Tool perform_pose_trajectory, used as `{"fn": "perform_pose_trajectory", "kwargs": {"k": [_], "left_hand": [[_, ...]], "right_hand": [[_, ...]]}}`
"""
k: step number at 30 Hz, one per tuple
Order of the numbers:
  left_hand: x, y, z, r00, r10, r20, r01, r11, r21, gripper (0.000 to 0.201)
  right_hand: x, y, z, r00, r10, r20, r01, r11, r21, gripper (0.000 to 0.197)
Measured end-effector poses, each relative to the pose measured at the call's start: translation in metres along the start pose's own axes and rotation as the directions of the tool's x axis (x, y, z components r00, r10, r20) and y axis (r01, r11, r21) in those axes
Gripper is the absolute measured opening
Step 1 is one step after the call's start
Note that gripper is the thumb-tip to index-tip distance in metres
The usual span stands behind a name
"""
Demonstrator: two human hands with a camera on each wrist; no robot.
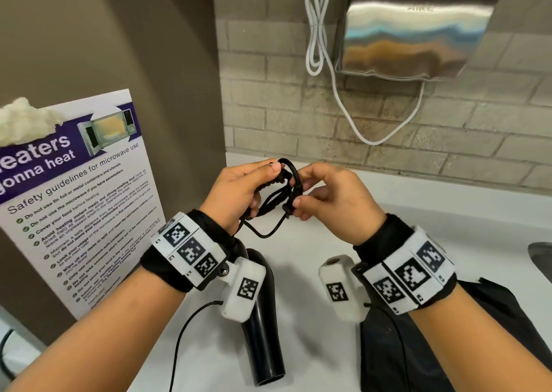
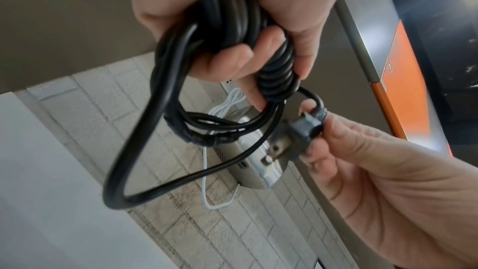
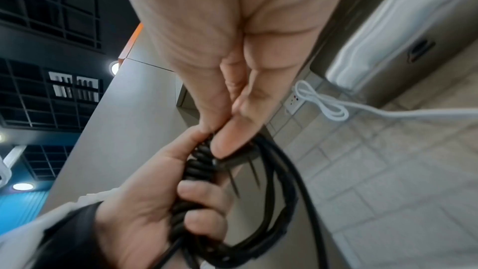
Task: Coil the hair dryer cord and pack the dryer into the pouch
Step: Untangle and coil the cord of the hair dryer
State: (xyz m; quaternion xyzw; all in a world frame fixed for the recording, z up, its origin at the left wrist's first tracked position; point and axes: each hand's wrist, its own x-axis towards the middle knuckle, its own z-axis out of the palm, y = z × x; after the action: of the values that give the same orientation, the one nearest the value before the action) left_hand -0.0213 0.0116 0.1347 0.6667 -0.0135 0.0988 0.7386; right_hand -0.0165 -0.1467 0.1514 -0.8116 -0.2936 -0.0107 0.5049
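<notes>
A black hair dryer lies on the white counter under my left wrist, nozzle toward me. Its black cord is gathered in loops above the counter. My left hand grips the coiled bundle, with a loose loop hanging below. My right hand pinches the black plug at the cord's end, its metal prongs pointing away from the fingers. The dark pouch lies flat at lower right, partly under my right forearm.
A steel hand dryer hangs on the tiled wall with a white cable looped beside it. A microwave safety poster leans at the left. A sink edge shows at the right.
</notes>
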Motion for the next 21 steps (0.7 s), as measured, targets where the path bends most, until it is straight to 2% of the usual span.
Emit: {"fn": "perform_pose_trajectory", "kwargs": {"k": [4, 8, 13, 16, 18, 21], "left_hand": [[-0.001, 0.002, 0.001, 0.999, -0.028, 0.043, 0.029, 0.999, -0.020, 0.022], [0.001, 0.002, 0.002, 0.997, -0.072, 0.042, 0.074, 0.996, -0.046, 0.018], [0.003, 0.002, 0.000, 0.993, -0.107, 0.046, 0.111, 0.991, -0.072, 0.018], [0.003, 0.002, 0.000, 0.991, -0.121, 0.053, 0.125, 0.989, -0.079, 0.020], [0.003, 0.002, 0.000, 0.990, -0.127, 0.069, 0.132, 0.988, -0.075, 0.021], [0.003, 0.002, 0.001, 0.985, -0.132, 0.110, 0.141, 0.986, -0.084, 0.022]], "right_hand": [[0.003, 0.004, 0.018, 0.996, -0.023, -0.090, 0.036, 0.989, 0.146, 0.034], [0.008, 0.012, 0.030, 0.978, -0.061, -0.202, 0.081, 0.992, 0.093, 0.038], [0.014, 0.016, 0.037, 0.952, -0.143, -0.271, 0.128, 0.989, -0.074, 0.046], [0.014, 0.021, 0.038, 0.946, -0.147, -0.290, 0.126, 0.988, -0.092, 0.048], [0.014, 0.021, 0.038, 0.934, -0.189, -0.305, 0.148, 0.977, -0.153, 0.043], [0.015, 0.019, 0.036, 0.903, -0.290, -0.316, 0.169, 0.918, -0.359, 0.033]]}}
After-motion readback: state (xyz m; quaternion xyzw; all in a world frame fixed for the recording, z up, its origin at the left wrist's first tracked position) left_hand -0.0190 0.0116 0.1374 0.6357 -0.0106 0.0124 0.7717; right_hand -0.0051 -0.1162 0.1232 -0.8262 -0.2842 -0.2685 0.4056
